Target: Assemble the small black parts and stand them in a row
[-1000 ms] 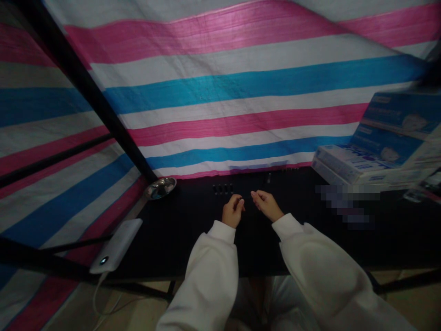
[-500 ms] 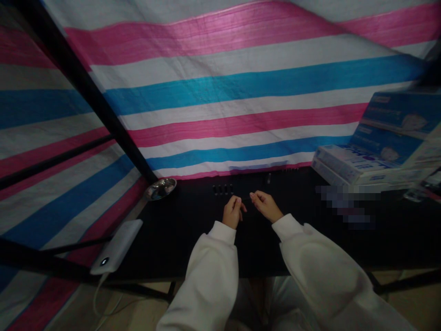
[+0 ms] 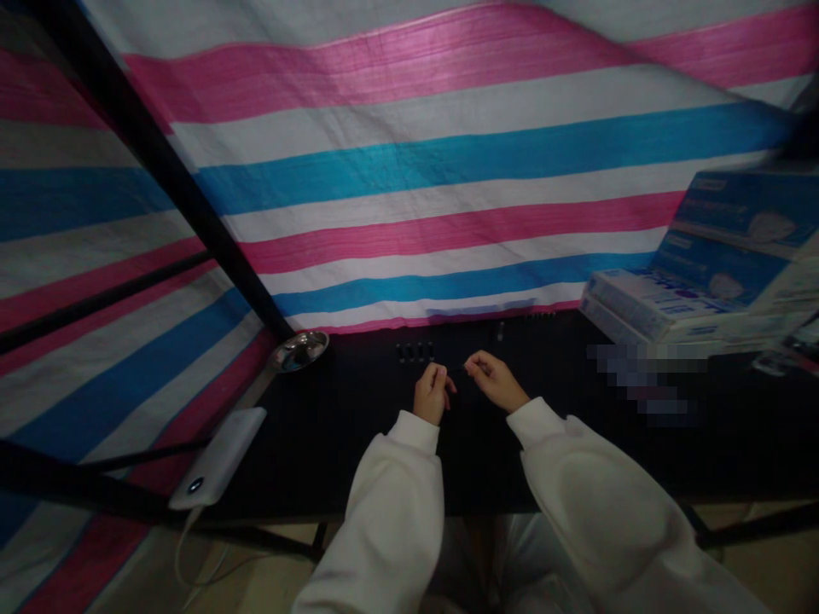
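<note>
My left hand (image 3: 432, 393) is closed, thumb against fingers, above the black table (image 3: 320, 443). To its right, my right hand (image 3: 494, 379) is pinched with its fingertips pointing left. Between the two hands runs something thin and dark that I can barely see; its kind does not show. Just beyond my left hand stand several small dark cylinders (image 3: 415, 352) in a row. Another small clear-looking piece (image 3: 500, 331) sits behind my right hand.
A shiny metal dish (image 3: 300, 350) stands at the back left. A white power bank (image 3: 217, 459) with a cable lies at the left edge. Blue and white boxes (image 3: 717, 247) are stacked at the right. Striped sheeting (image 3: 415, 170) hangs behind, beside a black frame post (image 3: 153, 162).
My right hand has shifted very slightly. My left hand and the things on the table stay in place.
</note>
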`<state>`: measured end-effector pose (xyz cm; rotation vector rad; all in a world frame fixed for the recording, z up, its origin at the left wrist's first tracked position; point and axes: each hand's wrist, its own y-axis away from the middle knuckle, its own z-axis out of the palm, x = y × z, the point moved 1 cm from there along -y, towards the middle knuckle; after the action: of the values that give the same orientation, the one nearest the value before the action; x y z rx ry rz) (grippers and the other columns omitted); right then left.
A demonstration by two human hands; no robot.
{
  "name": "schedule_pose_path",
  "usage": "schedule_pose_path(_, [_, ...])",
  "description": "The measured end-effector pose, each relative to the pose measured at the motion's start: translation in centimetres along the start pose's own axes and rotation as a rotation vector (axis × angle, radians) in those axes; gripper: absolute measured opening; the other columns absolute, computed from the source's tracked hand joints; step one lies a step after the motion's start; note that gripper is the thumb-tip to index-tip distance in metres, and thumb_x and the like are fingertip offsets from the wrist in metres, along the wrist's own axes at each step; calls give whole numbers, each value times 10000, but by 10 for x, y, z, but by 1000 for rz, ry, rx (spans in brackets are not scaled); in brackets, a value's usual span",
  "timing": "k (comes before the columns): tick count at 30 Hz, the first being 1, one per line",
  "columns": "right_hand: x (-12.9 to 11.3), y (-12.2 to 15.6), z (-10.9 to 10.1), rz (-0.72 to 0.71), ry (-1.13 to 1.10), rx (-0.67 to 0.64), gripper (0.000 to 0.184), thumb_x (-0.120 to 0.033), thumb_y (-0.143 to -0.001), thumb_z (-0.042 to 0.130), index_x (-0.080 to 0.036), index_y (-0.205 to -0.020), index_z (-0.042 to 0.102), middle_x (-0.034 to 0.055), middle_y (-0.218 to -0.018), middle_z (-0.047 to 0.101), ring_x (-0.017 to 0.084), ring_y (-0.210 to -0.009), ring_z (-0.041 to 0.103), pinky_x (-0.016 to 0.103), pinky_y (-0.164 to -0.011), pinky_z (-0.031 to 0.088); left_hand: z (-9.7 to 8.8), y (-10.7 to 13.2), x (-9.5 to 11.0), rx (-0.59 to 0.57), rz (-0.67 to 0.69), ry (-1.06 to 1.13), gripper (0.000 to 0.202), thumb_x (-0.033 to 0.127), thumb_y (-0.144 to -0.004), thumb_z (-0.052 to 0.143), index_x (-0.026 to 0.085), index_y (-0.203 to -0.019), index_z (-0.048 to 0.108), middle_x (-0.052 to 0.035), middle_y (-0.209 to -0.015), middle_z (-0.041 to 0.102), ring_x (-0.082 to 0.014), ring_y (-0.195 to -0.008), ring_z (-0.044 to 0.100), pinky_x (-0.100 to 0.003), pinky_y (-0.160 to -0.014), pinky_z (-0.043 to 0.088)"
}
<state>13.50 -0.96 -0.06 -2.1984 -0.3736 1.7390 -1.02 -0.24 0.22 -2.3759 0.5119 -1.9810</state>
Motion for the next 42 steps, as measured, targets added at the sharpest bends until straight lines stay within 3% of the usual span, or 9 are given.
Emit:
schedule_pose_path(10, [9,-1,0,66,-115,-79,225,-388,-747,477,-193,-857,453,-44,-612,440,67,-461,410,198,-426,330,-2,0,-3,78,21,-45,306,455,-802,346,167,-736,428,36,-560,524,-31,-301,376,-145,-307,245])
schedule_pose_path(19, [11,-2,-2,51,-111,-88,224,-349,-755,479,-193,-910,434,-56,-605,439,71,-476,438,205,-457,350,-4,-1,-5,154,38,-53,291,442,-800,360,169,-751,445,42,-550,514,-31,-310,376,-147,-316,261])
schedule_pose_path(23, [7,-1,-2,-5,39,-93,250,-342,-747,503,-179,-937,509,-15,-679,495,77,-505,445,215,-472,360,-4,-2,-7,175,39,-53,294,445,-781,400,163,-818,478,46,-533,502,-34,-321,375,-148,-322,276])
schedule_pose_path(28, [12,0,-6,-160,345,-129,117,-249,-746,523,-185,-816,593,29,-781,528,110,-624,481,263,-600,404,-6,-3,-6,234,54,-46,285,434,-759,444,158,-812,489,45,-521,491,-35,-342,385,-148,-331,286])
schedule_pose_path(32, [12,-2,-10,-178,399,-9,105,-222,-744,521,-186,-814,591,36,-782,506,133,-688,486,280,-644,407,-8,-5,-8,273,38,-39,287,435,-719,501,156,-786,495,51,-501,487,-38,-336,388,-156,-327,291])
schedule_pose_path(35, [4,-4,-6,-168,301,37,147,-244,-771,483,-183,-875,566,22,-748,482,117,-635,469,250,-584,393,-6,-6,-9,242,12,-13,307,429,-682,547,147,-796,504,47,-513,503,-37,-322,385,-159,-312,285])
schedule_pose_path(42, [-9,-5,4,-212,313,-213,99,-211,-751,493,-184,-819,560,8,-701,507,107,-607,460,235,-573,367,-1,-3,-8,5,4,80,308,428,-705,526,143,-806,473,27,-597,534,-30,-321,401,-160,-300,299])
